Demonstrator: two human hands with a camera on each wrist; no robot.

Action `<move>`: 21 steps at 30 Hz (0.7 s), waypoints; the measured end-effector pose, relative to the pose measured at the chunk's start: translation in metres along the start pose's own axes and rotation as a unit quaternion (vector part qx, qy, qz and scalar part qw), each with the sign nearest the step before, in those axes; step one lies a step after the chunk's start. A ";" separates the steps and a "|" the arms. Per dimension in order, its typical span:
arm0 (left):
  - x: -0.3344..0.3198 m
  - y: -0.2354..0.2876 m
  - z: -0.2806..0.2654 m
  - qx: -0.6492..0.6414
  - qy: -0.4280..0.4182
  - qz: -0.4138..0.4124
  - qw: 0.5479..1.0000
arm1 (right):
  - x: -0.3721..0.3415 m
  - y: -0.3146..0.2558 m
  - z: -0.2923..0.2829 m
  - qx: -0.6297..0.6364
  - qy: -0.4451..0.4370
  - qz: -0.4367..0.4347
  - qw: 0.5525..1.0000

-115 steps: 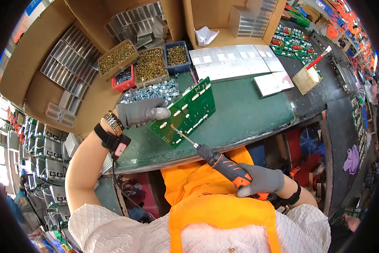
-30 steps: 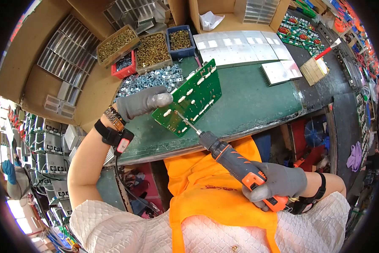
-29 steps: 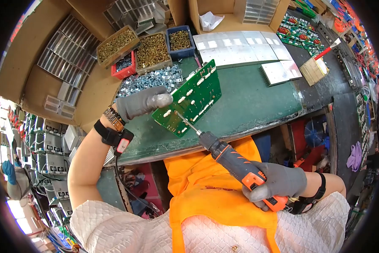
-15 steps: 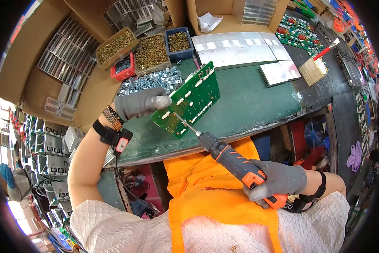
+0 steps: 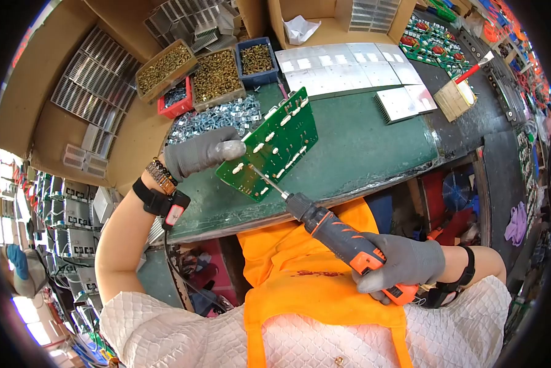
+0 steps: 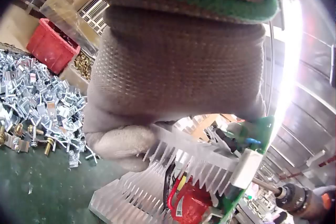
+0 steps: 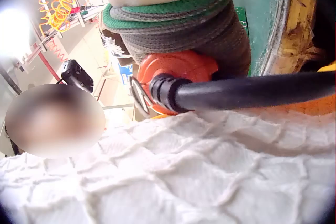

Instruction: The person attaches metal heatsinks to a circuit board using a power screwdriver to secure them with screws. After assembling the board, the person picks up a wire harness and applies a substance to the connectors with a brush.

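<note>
My gloved left hand (image 5: 203,151) holds a green circuit board (image 5: 287,144) by its left edge, tilted above the green bench with the soldered side towards me. Finned heat sinks (image 6: 131,195) and a red component (image 6: 193,205) show on the board's other face in the left wrist view, and the fingers curl round the finned metal. My gloved right hand (image 5: 407,264) grips a black and orange electric screwdriver (image 5: 333,232). Its bit points up-left, the tip right at the board's lower left part. A thick black cord (image 7: 252,90) leaves the screwdriver's orange rear end in the right wrist view.
Loose metal clips (image 5: 214,119) lie heaped behind the left hand, near bins of brass-coloured screws (image 5: 217,73) and a red bin (image 5: 177,110). Flat metal plates (image 5: 355,70) line the back of the bench. A wooden block (image 5: 453,104) with a red-handled brush stands at right.
Since the earliest frame, the right hand and screwdriver have shifted down and right in the head view. During the last second, board and hands drift slightly left, the bit tip staying at the board.
</note>
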State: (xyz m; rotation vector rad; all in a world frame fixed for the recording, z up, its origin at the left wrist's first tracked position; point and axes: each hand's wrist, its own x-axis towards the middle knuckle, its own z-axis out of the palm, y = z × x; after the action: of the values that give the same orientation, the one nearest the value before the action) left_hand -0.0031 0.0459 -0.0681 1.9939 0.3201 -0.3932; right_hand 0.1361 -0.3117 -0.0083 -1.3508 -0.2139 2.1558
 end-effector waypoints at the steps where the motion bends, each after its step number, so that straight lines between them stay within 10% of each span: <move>1: 0.000 -0.001 0.000 -0.018 -0.007 0.008 1.000 | 0.001 0.001 -0.001 -0.003 -0.005 0.008 1.000; 21: 0.000 -0.003 -0.001 -0.038 -0.012 0.004 0.999 | 0.003 0.000 0.000 -0.044 0.009 0.028 0.999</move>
State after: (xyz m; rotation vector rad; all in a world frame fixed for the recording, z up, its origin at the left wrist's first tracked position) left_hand -0.0042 0.0478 -0.0700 1.9144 0.3066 -0.3932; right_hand 0.1352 -0.3097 -0.0109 -1.4408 -0.2694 2.2014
